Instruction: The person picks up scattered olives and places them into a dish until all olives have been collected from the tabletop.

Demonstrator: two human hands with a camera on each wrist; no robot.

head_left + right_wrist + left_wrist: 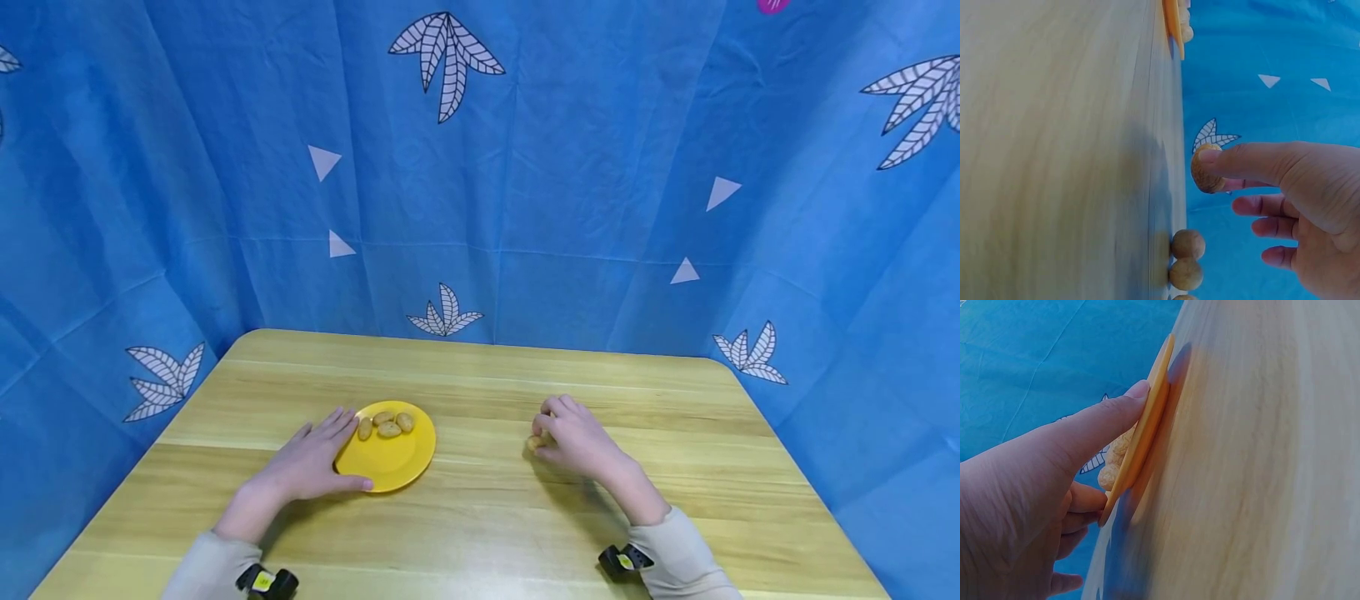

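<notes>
My left hand (317, 458) is spread at the left side of a yellow plate (386, 468), its thumb and fingertips touching the rim. Several walnuts (389, 429) lie together on the plate's far half. Over to the right, my right hand (581, 442) pinches one walnut (1206, 170) between thumb and index finger, above the table; the other fingers are loosely bent. Below it in the right wrist view, more walnuts (1185, 274) sit in a row on the tabletop, hidden behind the hand in the head view.
The light wooden table (480, 533) has rounded far corners. A blue curtain (570, 183) with leaf and triangle prints hangs behind it and along both sides. Each wrist carries a small black camera (625, 561) beside a pale sleeve (682, 554).
</notes>
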